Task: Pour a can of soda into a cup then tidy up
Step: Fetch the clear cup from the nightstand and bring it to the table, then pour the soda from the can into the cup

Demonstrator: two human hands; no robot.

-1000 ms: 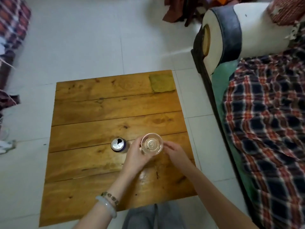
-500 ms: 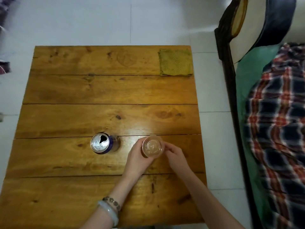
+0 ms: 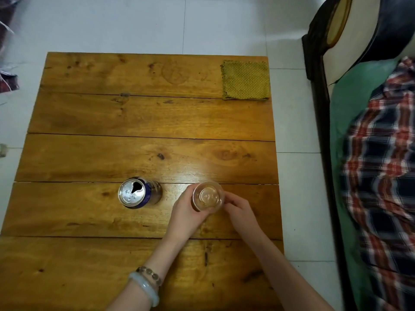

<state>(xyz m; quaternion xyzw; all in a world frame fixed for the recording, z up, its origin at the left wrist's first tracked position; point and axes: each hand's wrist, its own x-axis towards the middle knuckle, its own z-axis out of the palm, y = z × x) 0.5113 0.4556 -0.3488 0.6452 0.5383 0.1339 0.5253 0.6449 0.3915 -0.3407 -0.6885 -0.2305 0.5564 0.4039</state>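
Observation:
A clear plastic cup (image 3: 208, 195) stands upright on the wooden table (image 3: 143, 117), right of centre near the front. My left hand (image 3: 185, 212) wraps its left side and my right hand (image 3: 241, 208) touches its right side with the fingertips. An opened soda can (image 3: 137, 192), silver top and dark blue wall, stands upright a short way left of the cup, apart from both hands. I cannot tell whether the cup holds liquid.
A folded yellow-green cloth (image 3: 246, 80) lies at the table's far right corner. A sofa with a green cover and a plaid blanket (image 3: 381, 158) runs along the right, a tiled floor gap between it and the table.
The view has drifted slightly toward the table, so everything looks a little larger. Both hands stay on the cup and the can has not moved.

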